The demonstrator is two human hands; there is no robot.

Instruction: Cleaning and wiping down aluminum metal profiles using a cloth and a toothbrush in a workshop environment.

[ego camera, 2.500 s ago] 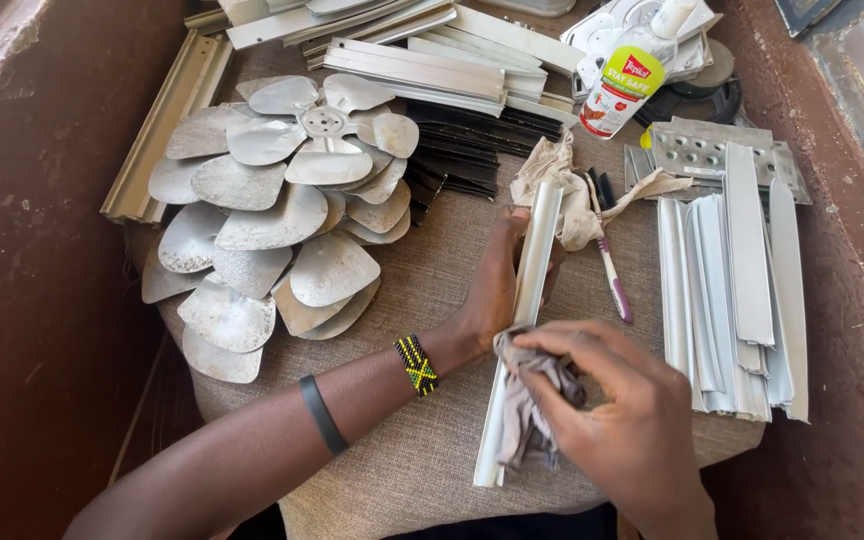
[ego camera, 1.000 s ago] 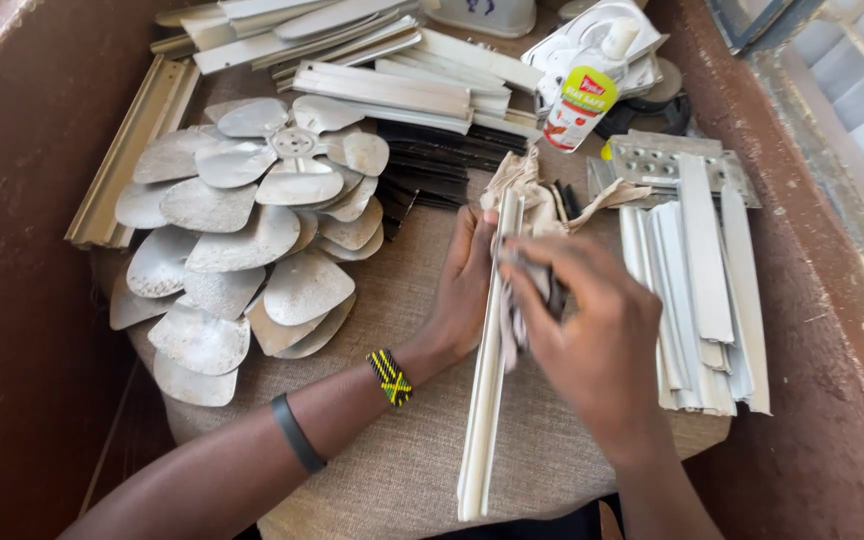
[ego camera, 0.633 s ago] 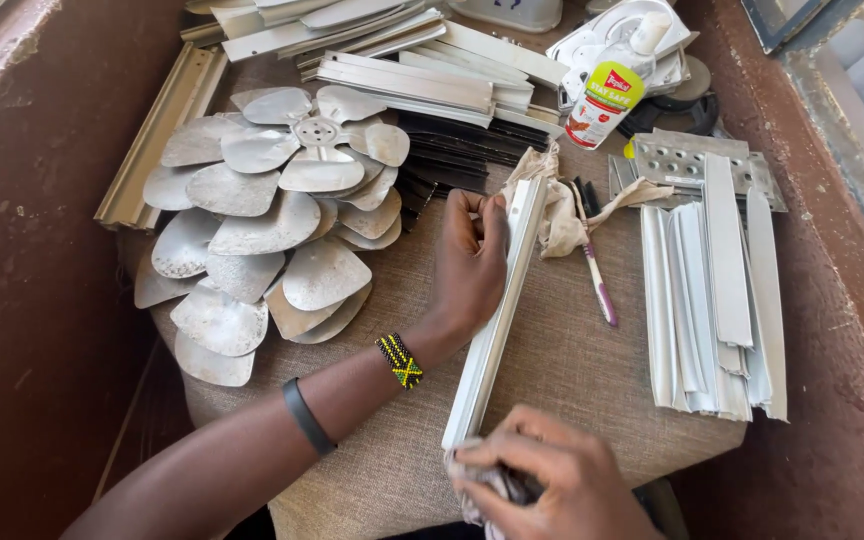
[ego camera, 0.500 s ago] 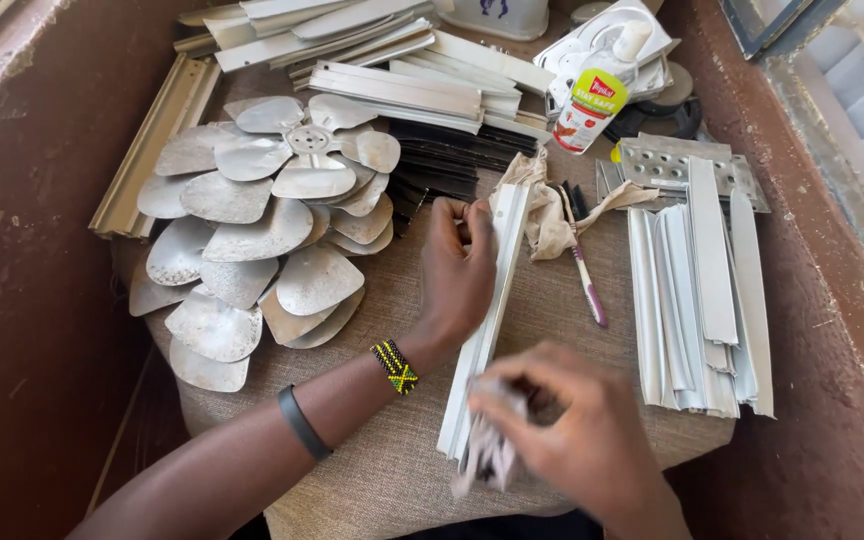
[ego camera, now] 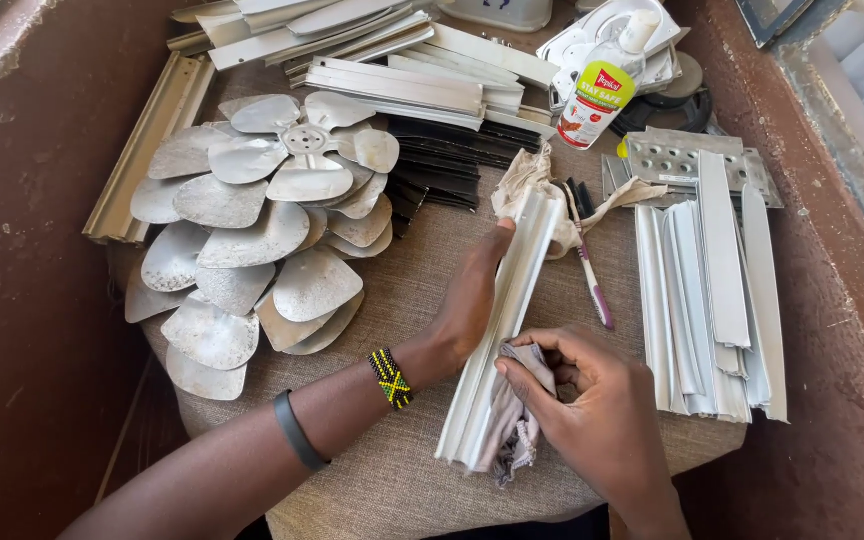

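metal strip (ego camera: 508,310) under left hand (ego camera: 472,300), right hand (ego camera: 602,420) w/ rag (ego camera: 512,420) on it

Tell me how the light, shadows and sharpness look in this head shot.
Head view: daylight from the upper right, brightest on the window ledge; soft shadows beside the fan blades; mild sheen on the metal strip; left hand, right hand and cloth sharp, no motion blur; slight wide-angle stretch at edges.

Bright daylight from upper right; soft shadows; sharp focus; slight edge distortion.
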